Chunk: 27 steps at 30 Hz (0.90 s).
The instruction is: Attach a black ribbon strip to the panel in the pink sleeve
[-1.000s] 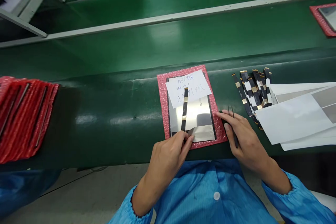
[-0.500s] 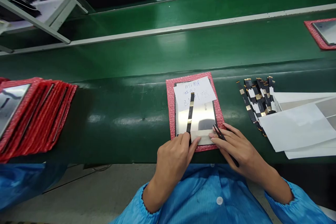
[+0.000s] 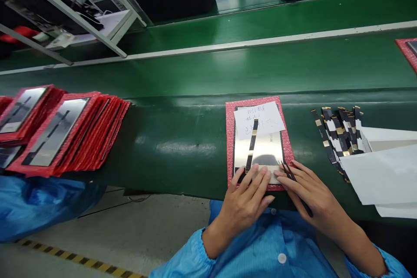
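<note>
A silver panel point(image 3: 267, 152) lies on a red bubble-wrap sheet point(image 3: 230, 139) on the green bench. A black flex strip point(image 3: 251, 147) with gold pads runs down its middle, and a handwritten white note point(image 3: 259, 119) covers its top. My left hand point(image 3: 247, 195) lies flat with fingers stretched over the panel's near edge and the strip's lower end. My right hand point(image 3: 309, 191) rests at the panel's near right corner and holds black tweezers point(image 3: 295, 186), their tips touching the panel.
A fanned stack of red-wrapped panels point(image 3: 65, 134) lies at the left. Several loose flex strips point(image 3: 339, 134) and white paper sheets point(image 3: 384, 169) lie at the right. Another red-wrapped panel point(image 3: 408, 52) sits on the conveyor belt at far right. A metal rack point(image 3: 65, 8) stands at back left.
My left hand has gone from pinching the strip's lower end to lying flat on the panel's near edge. My right hand with the tweezers moved in to the panel's corner. The camera view shifted left.
</note>
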### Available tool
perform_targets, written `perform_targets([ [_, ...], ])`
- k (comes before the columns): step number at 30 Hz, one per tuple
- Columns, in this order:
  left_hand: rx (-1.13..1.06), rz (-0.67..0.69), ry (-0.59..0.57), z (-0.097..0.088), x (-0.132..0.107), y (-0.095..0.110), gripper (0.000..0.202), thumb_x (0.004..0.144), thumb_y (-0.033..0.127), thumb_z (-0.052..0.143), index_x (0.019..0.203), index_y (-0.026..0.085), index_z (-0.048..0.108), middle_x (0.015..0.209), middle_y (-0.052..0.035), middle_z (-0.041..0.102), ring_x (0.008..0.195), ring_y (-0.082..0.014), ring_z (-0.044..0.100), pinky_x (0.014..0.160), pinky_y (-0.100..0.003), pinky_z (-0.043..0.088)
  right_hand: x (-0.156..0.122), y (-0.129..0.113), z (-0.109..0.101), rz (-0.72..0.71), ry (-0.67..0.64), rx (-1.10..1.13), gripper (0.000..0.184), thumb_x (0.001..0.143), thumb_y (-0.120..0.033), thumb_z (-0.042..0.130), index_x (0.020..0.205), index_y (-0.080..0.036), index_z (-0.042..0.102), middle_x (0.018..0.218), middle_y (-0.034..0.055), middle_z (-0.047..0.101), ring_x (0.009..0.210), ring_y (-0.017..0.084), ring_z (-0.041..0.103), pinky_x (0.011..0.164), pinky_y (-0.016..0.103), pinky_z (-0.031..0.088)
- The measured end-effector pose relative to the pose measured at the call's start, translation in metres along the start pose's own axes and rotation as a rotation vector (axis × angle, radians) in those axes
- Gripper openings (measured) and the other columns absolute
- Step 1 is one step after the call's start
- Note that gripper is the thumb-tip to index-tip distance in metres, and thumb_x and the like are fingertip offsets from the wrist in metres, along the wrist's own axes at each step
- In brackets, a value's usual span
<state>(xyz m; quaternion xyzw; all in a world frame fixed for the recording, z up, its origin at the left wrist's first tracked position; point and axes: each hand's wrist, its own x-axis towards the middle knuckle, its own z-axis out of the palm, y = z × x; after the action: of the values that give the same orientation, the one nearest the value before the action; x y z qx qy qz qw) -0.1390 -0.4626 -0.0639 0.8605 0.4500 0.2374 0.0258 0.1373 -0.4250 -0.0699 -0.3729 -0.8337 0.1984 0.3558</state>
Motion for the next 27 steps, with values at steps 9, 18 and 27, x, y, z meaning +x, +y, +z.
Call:
perform_targets([
  [9, -0.158, -0.179, -0.221, 0.027, -0.054, -0.041, 0.097, 0.112, 0.05, 0.096, 0.198, 0.065, 0.055, 0.183, -0.0039, 0.078, 0.174, -0.0569, 0.07, 0.131, -0.099, 0.071, -0.005, 0.002, 0.002, -0.067, 0.008, -0.065, 0.09, 0.121, -0.004, 0.068, 0.201, -0.042, 0.051, 0.158, 0.0068, 0.097, 0.139, 0.036, 0.098, 0.136, 0.062, 0.073],
  [18, -0.449, -0.173, -0.51, 0.052, -0.071, -0.071, 0.117, 0.119, 0.085, 0.069, 0.206, 0.069, -0.008, 0.205, 0.0156, 0.049, 0.202, -0.0502, 0.021, 0.164, -0.097, 0.028, -0.013, 0.01, 0.004, -0.138, -0.023, -0.16, 0.084, 0.123, -0.002, 0.066, 0.201, -0.031, 0.052, 0.161, 0.0094, 0.095, 0.152, 0.03, 0.092, 0.144, 0.055, 0.066],
  [27, -0.249, -0.122, -0.515, 0.046, -0.074, -0.069, 0.111, 0.119, 0.077, 0.072, 0.208, 0.066, 0.006, 0.194, 0.0116, 0.066, 0.193, -0.0488, 0.048, 0.156, -0.081, 0.058, -0.018, 0.019, 0.009, -0.168, 0.017, -0.213, 0.087, 0.126, -0.003, 0.062, 0.205, -0.035, 0.044, 0.163, 0.009, 0.094, 0.155, 0.035, 0.089, 0.136, 0.055, 0.073],
])
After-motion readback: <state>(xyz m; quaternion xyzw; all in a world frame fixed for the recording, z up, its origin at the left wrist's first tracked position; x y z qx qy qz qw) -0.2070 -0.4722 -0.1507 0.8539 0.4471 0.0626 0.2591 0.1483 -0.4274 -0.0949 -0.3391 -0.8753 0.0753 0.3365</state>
